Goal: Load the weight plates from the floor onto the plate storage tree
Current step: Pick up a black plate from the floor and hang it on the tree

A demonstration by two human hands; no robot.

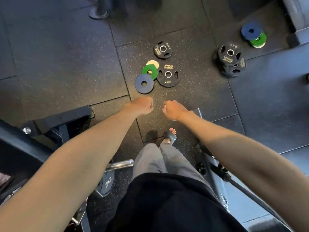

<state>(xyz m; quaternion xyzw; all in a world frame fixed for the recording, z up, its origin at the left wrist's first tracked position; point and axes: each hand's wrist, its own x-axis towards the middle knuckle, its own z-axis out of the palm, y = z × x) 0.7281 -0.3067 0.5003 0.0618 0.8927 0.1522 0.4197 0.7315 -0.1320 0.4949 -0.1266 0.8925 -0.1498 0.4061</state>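
Several weight plates lie on the rubber floor ahead of me. A black 5 kg plate [167, 75] sits in the middle, with a smaller black plate [163, 49] beyond it. To its left overlap a blue disc [144, 83], a green disc [150, 71] and a cream disc [152, 64]. My left hand [143, 105] and my right hand [173, 109] hover above the floor just short of this group, both with fingers curled and nothing in them. At lower left a storage peg [120, 164] carries a 10 kg plate [107, 183].
A second pile lies at the right: stacked black plates [230, 58], plus a blue disc [251, 30] over a green disc [258, 40]. A dark rack foot [63, 117] is at left, grey frame parts [217, 166] at lower right, a post base [98, 13] at the top.
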